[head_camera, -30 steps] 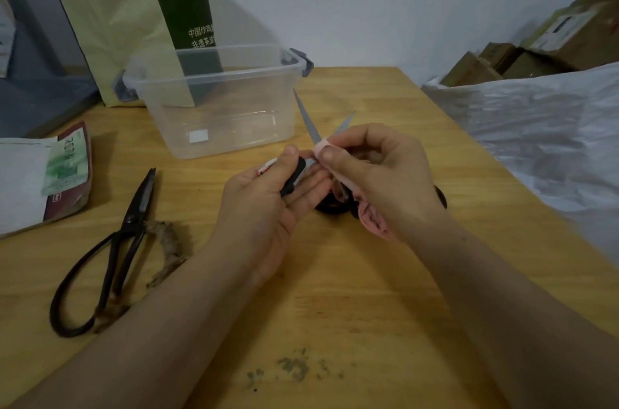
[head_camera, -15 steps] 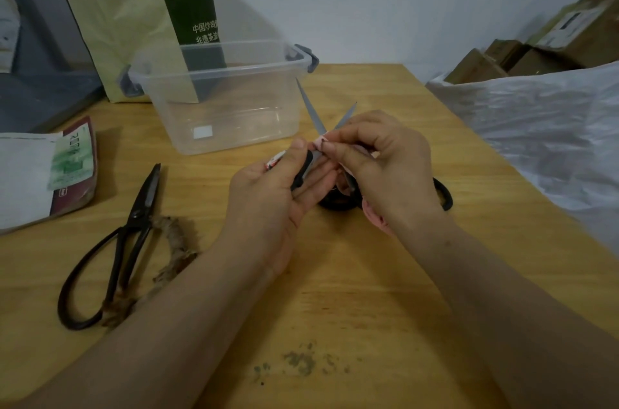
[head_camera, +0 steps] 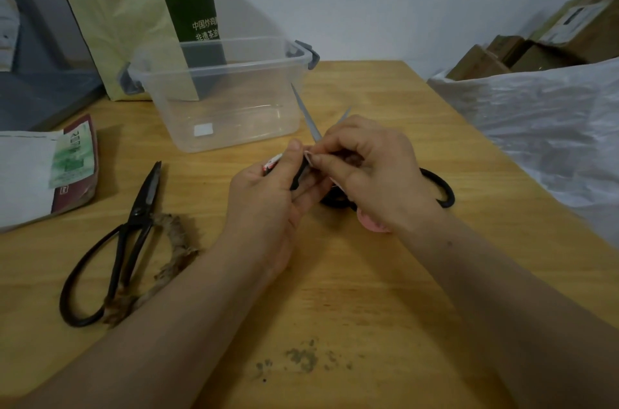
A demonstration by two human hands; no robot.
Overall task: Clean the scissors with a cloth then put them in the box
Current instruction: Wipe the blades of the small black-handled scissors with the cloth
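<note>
- While the left hand point(head_camera: 268, 197) props the scissors point(head_camera: 306, 115) just in front of the box point(head_camera: 234, 130), the blades are spread and their tips aim up toward the box's near wall. I judge they are held open so that the cloth can reach each blade on its own.
- Its fingers point(head_camera: 311, 189) are curled round the black handle with the thumb laid on top. This closed hold looks meant to steady the tool against the rubbing.
- The right hand point(head_camera: 375, 170), in front of the box's right corner, has thumb and forefinger closed in a tight pinch on the pink cloth point(head_camera: 373, 224). It presses the cloth onto the blades close to the pivot, and the other fingers are bent in behind.
- The spare cloth hangs under the palm toward the worktop point(head_camera: 335, 291).
- The wiping step seems to be in hand. The open-topped box stands close, so the later drop should be short.
- In front of the box and to its left, a pair of dark scissors point(head_camera: 134, 227) lies flat beside a scrap of twine point(head_camera: 174, 241).
- A black loop point(head_camera: 443, 190) shows beneath the right hand, and I cannot tell what it belongs to.
</note>
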